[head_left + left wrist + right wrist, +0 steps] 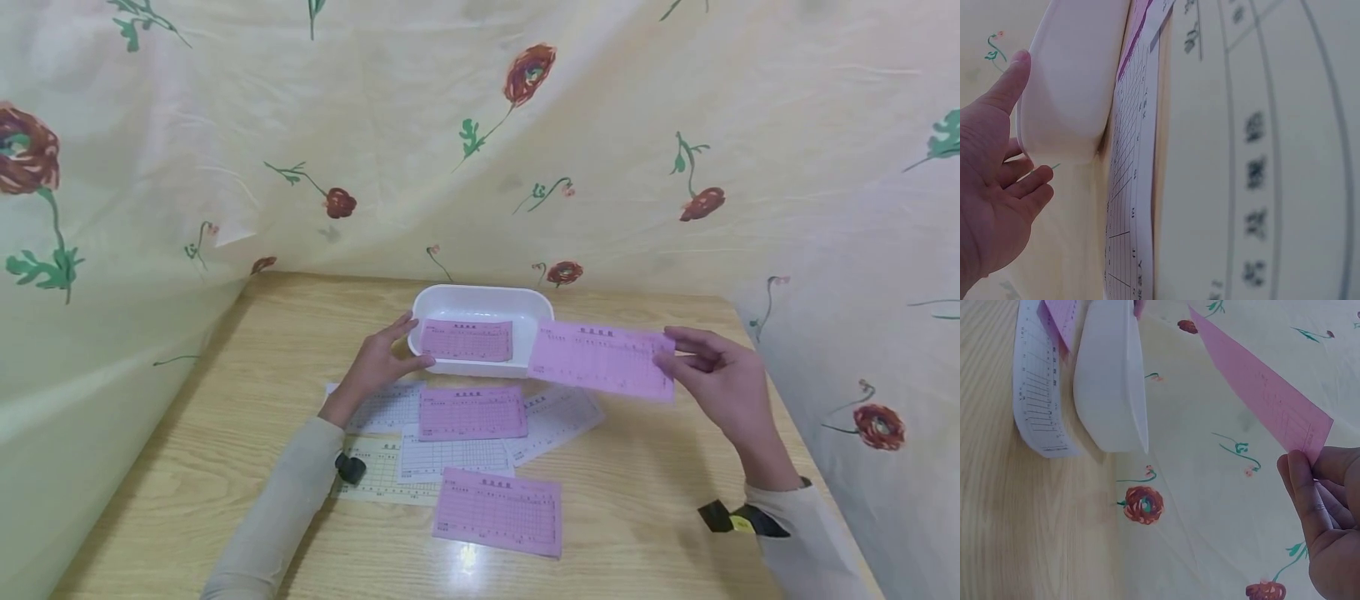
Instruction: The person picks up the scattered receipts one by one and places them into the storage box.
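My right hand [716,375] pinches the right end of a pink printed form slip [600,358] between thumb and fingers. The slip is raised, its left end overlapping the tub's right end in the head view. In the right wrist view the same slip [1266,390] slants up from the fingertips. My left hand [381,354] holds the left end of a white plastic tub [480,296], thumb and fingers spread round it. Another pink slip [467,342] lies inside the tub. In the left wrist view the thumb [1013,78] lies against the tub's rim.
Before the tub, a pink slip [472,413] lies over white slips [453,457] and a pale yellow slip [367,471]. Closer to me lies another pink slip [498,512]. Flowered cloth [420,125] hangs behind and beside the wooden table [637,517].
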`<state>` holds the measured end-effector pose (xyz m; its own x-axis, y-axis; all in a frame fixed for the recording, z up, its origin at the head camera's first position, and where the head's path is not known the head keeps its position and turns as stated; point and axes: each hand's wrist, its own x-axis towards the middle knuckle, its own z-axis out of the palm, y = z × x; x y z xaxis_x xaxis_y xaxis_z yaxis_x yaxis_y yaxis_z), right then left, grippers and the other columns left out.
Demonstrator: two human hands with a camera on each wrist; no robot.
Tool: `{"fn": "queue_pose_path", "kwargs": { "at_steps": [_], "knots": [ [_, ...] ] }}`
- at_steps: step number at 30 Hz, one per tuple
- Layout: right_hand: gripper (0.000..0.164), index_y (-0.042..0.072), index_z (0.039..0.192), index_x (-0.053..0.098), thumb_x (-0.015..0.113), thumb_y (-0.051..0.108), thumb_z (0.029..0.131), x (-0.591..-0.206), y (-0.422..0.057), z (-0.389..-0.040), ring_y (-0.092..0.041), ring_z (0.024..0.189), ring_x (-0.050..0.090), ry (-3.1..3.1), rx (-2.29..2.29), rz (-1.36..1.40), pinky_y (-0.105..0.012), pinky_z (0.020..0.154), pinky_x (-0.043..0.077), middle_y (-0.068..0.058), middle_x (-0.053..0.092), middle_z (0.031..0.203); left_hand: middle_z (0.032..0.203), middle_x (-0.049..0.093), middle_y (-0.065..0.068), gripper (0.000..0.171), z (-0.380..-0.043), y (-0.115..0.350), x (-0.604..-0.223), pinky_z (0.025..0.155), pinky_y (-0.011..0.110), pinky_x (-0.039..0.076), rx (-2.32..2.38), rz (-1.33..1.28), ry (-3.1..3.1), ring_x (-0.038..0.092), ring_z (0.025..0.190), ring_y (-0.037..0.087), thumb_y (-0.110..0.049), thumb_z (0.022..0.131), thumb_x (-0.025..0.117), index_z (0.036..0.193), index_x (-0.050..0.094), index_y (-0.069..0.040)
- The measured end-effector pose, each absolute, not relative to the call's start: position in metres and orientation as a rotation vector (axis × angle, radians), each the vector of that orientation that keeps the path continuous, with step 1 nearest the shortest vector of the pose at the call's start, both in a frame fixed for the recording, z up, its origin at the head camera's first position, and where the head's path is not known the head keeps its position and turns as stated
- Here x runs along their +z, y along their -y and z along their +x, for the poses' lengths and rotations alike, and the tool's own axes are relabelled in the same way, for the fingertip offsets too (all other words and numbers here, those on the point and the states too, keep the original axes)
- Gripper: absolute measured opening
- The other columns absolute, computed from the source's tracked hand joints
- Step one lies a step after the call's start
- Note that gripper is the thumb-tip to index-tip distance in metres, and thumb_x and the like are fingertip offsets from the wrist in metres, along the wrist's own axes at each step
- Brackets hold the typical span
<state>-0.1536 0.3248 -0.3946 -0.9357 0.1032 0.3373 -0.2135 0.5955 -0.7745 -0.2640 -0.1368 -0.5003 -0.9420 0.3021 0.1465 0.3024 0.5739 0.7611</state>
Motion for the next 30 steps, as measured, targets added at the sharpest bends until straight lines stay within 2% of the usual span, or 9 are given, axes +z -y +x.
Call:
{"fn": "queue_pose_path", "kwargs": {
  "at_steps": [8, 15, 21, 24, 28, 30],
  "knots": [
    [0.038, 0.004, 0.124, 0.073, 0.082, 0.012, 0.088, -0.391, -0.313, -0.172, 0.001, 0.077, 0.072, 2.445, 1.332, 0.083, -0.013, 0.065, 0.058, 0.027, 0.071, 0.095, 0.167, 0.028, 0.014, 0.093, -0.265, 0.137, -0.5, 0.125, 0.053, 0.025, -1.349, -0.543, 2.783, 0.026, 0.153, 0.037, -0.051, 0.082, 0.083, 0.153, 0.045, -0.004],
    [0.041, -0.002, 0.126, 0.07, 0.081, 0.007, 0.088, -0.391, -0.3, -0.188, -0.001, 0.08, 0.073, 2.383, 1.453, 0.168, -0.015, 0.068, 0.059, 0.018, 0.075, 0.101, 0.166, 0.028, 0.015, 0.093, -0.266, 0.137, -0.501, 0.125, 0.052, 0.024, -1.361, -0.538, 2.777, 0.026, 0.153, 0.037, -0.05, 0.082, 0.083, 0.152, 0.045, -0.004],
    [0.039, -0.001, 0.124, 0.071, 0.081, 0.011, 0.089, -0.392, -0.286, -0.203, -0.002, 0.081, 0.074, 2.354, 1.53, 0.174, -0.016, 0.069, 0.06, 0.015, 0.076, 0.101, 0.167, 0.028, 0.015, 0.093, -0.266, 0.136, -0.501, 0.125, 0.053, 0.024, -1.374, -0.532, 2.776, 0.025, 0.154, 0.037, -0.05, 0.082, 0.083, 0.153, 0.045, -0.004],
    [0.039, 0.0, 0.125, 0.071, 0.081, 0.012, 0.089, -0.394, -0.28, -0.211, -0.001, 0.083, 0.074, 2.356, 1.544, 0.186, -0.016, 0.071, 0.06, 0.007, 0.078, 0.104, 0.167, 0.027, 0.015, 0.092, -0.266, 0.136, -0.501, 0.125, 0.053, 0.023, -1.37, -0.53, 2.783, 0.025, 0.153, 0.038, -0.048, 0.082, 0.083, 0.153, 0.044, -0.003],
    [0.04, -0.002, 0.126, 0.07, 0.081, 0.01, 0.089, -0.398, -0.272, -0.222, -0.001, 0.085, 0.073, 2.357, 1.564, 0.221, -0.017, 0.074, 0.06, -0.015, 0.076, 0.113, 0.166, 0.028, 0.016, 0.09, -0.266, 0.135, -0.5, 0.125, 0.052, 0.024, -1.368, -0.528, 2.78, 0.025, 0.153, 0.037, -0.046, 0.083, 0.083, 0.152, 0.045, -0.003],
    [0.04, -0.002, 0.127, 0.069, 0.08, 0.011, 0.09, -0.401, -0.269, -0.227, 0.0, 0.086, 0.073, 2.366, 1.574, 0.227, -0.017, 0.075, 0.06, -0.022, 0.073, 0.117, 0.166, 0.028, 0.016, 0.09, -0.266, 0.135, -0.5, 0.125, 0.052, 0.024, -1.371, -0.534, 2.775, 0.026, 0.153, 0.037, -0.047, 0.083, 0.083, 0.152, 0.045, -0.003]
  ]
}}
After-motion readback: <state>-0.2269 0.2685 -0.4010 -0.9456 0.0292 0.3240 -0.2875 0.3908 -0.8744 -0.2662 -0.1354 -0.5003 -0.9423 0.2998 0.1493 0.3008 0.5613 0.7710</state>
